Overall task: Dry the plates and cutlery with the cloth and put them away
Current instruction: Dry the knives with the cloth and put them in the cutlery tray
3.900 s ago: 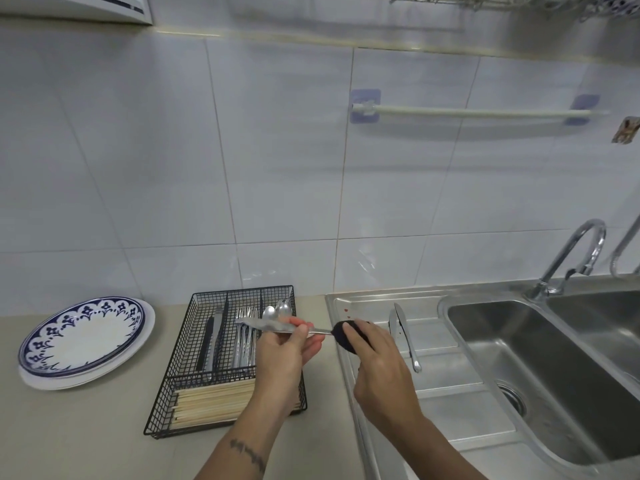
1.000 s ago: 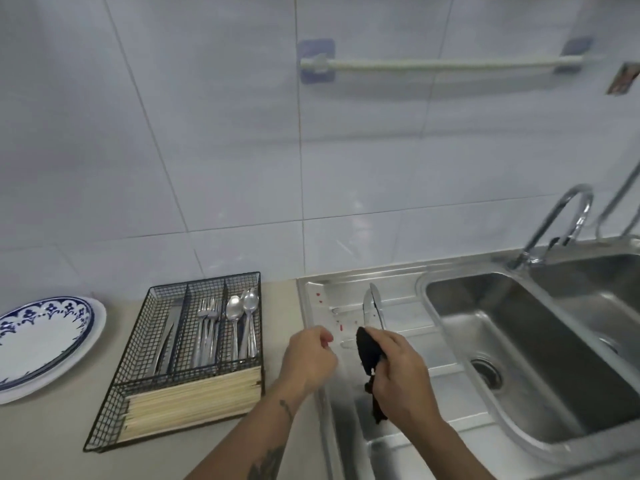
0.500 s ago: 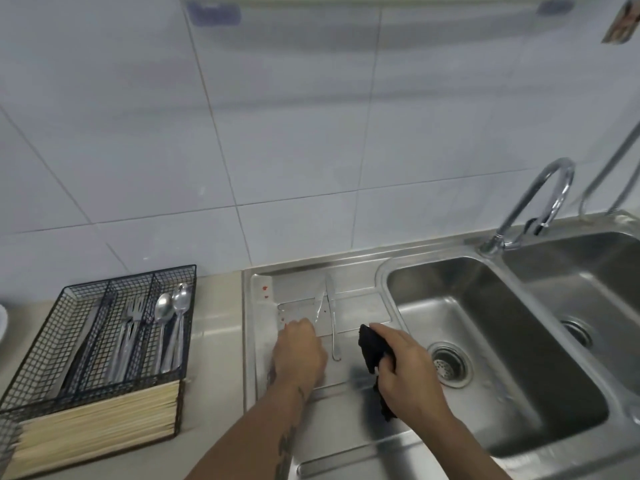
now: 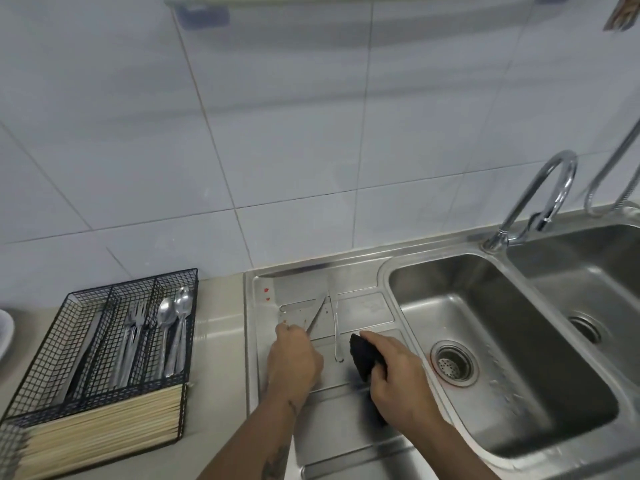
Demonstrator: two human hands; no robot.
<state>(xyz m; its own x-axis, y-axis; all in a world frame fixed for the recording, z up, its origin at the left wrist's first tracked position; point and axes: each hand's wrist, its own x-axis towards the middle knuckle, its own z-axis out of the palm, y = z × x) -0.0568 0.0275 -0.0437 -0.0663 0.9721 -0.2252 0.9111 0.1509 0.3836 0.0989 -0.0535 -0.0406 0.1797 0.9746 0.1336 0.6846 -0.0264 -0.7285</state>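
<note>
Left hand (image 4: 294, 362) pinches a knife (image 4: 317, 315) at its handle, blade pointing away; right hand (image 4: 398, 379) clutches the cloth (image 4: 362, 355) just beside it.

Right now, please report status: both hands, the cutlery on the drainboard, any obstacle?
Left hand gripping one knife on the drainboard. Right hand holding dark cloth. Second knife lying between the hands, untouched. No obstacle seen.

Both forearms reach forward, side by side. The left hand (image 4: 294, 362) lies knuckles-up, its fingers curled around a knife (image 4: 317, 315) handle — the right hand (image 4: 398, 379) grips a bunched dark cloth (image 4: 362, 356), fingers wrapped over it.
</note>
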